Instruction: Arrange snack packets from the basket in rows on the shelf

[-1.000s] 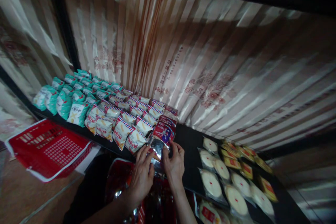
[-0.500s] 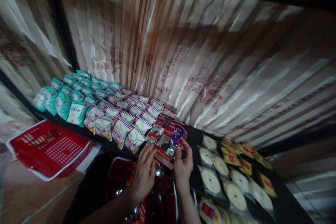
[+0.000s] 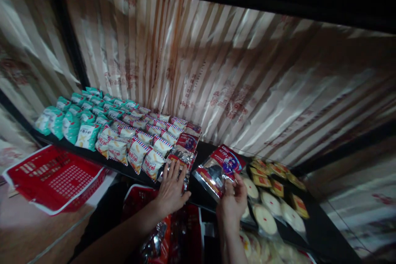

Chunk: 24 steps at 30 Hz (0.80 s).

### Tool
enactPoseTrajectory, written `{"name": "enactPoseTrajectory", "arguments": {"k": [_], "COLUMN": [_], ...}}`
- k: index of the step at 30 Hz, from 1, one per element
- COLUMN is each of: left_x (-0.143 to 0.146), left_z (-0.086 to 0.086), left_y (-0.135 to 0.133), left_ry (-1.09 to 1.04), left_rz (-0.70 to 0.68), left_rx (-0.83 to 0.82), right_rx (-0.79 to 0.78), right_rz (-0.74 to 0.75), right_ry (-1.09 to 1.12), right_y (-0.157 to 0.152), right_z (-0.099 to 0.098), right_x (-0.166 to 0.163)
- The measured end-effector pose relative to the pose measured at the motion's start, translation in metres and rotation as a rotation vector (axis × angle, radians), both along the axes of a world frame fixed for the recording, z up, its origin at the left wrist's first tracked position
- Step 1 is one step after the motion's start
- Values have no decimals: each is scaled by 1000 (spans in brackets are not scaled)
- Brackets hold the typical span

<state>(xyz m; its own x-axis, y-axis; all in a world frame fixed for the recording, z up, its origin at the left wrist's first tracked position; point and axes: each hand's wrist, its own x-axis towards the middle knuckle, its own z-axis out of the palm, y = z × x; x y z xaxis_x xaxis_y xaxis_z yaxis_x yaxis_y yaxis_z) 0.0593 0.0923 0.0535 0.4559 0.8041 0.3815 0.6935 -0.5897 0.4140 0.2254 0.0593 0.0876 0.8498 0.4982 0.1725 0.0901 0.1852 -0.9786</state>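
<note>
Pinching the red packet [image 3: 216, 169] by its edge, the right hand [image 3: 232, 203] has it over the black shelf [image 3: 324, 227]! The left hand [image 3: 172, 187] lies across the stacked packets [image 3: 183, 155], fingers spread, unclenched; light pressure should stop them slipping.

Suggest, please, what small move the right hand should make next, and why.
I would probably have the right hand ease its red packet left, toward the row of matching packets: black shelf shows between them, while the packet's right side overlaps the pale round packs in this view.
</note>
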Motion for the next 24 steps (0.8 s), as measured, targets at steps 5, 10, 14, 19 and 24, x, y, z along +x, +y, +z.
{"name": "enactPoseTrajectory", "arguments": {"k": [5,10,14,19,24], "left_x": [-1,-1,3,7,9], "left_z": [4,8,4,-5,-7], "left_y": [-6,-6,3,9,5], "left_ry": [-54,-56,-75,-50,-78], "left_rz": [19,27,20,-2,46], "left_rx": [60,77,118,106,90], "right_rx": [-18,3,-1,-5,-21], "right_rz": [19,77,66,97,161], "right_ry": [21,54,31,61,45], "right_y": [-4,0,3,4,12], "right_z": [-2,-2,-6,-10,-9], "right_x": [-4,-11,-13,-12,-14]}}
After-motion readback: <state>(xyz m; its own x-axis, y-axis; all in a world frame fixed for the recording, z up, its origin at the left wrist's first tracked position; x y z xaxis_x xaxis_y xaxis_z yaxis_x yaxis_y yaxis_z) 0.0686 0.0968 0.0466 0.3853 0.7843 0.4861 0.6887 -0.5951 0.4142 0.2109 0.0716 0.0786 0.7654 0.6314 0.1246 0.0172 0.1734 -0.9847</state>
